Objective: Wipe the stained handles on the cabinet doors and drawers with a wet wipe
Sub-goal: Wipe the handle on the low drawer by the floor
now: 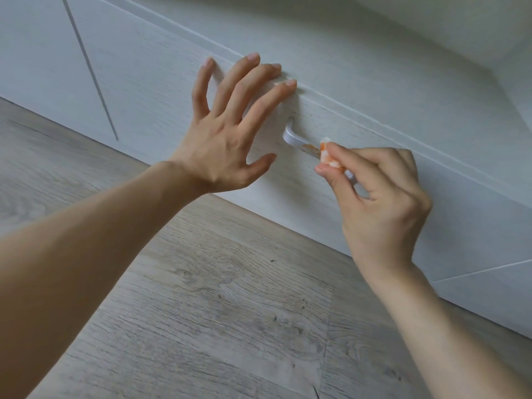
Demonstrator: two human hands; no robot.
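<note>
A silver bar handle [293,139] sits on a white drawer front [161,105], with an orange stain on its middle. My right hand [380,203] pinches a small folded wet wipe [328,156], blotched orange, around the handle at the stain. The handle's right part is hidden behind that hand. My left hand [227,133] lies spread on the drawer front just left of the handle, its straight fingertips touching the drawer's top edge.
Grey wood-look floor [218,312] runs below the low white cabinet. Another cabinet door [37,53] stands to the left beyond a vertical gap. A white panel [489,286] continues to the right.
</note>
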